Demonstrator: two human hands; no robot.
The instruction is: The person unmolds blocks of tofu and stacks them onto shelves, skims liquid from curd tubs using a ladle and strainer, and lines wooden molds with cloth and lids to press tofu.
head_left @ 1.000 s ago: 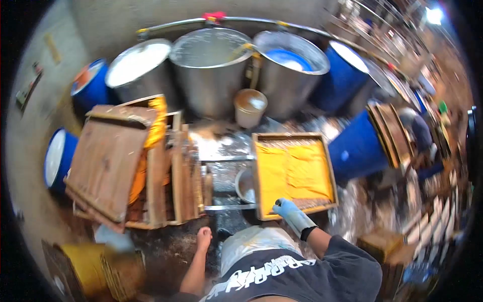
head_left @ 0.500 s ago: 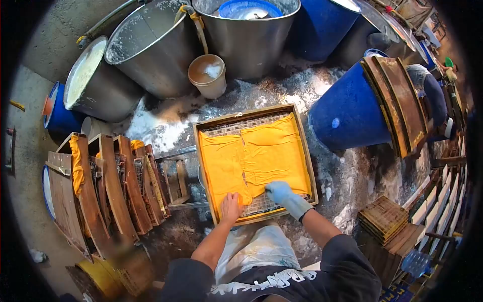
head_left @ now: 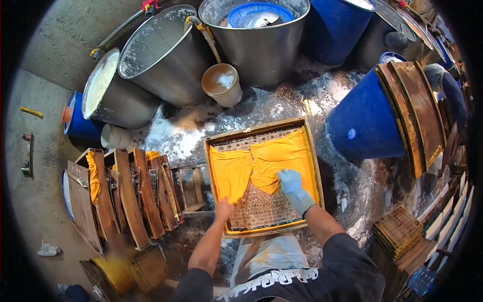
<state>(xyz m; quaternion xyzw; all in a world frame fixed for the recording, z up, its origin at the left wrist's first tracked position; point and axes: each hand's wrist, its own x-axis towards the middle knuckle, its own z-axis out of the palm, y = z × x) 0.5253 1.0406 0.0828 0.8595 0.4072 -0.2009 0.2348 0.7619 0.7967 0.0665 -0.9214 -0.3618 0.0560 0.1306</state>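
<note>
A shallow wooden frame tray (head_left: 314, 166) with a woven mesh bottom (head_left: 259, 210) lies in front of my legs. Yellow cloth (head_left: 282, 155) covers much of its far part in two bunched sections, while the mesh nearest me is exposed. My bare left hand (head_left: 225, 208) grips the near end of the left section by the tray's left side. On the right section's near edge, my right hand (head_left: 293, 186), in a pale blue glove, has its fingers closed on the cloth. The pinched edges are partly hidden by my fingers.
Large metal drums (head_left: 256, 50) and a blue barrel (head_left: 362, 116) stand beyond the tray, with a small bucket (head_left: 229, 95) between. Stacked wooden frames (head_left: 126, 196) are at left. More mesh frames (head_left: 397, 229) lie at right. White residue (head_left: 178, 143) marks the wet floor.
The cloth's near edges have been drawn back, baring more mesh at the front. My right hand has moved slightly away from me. The whole view has shifted a little.
</note>
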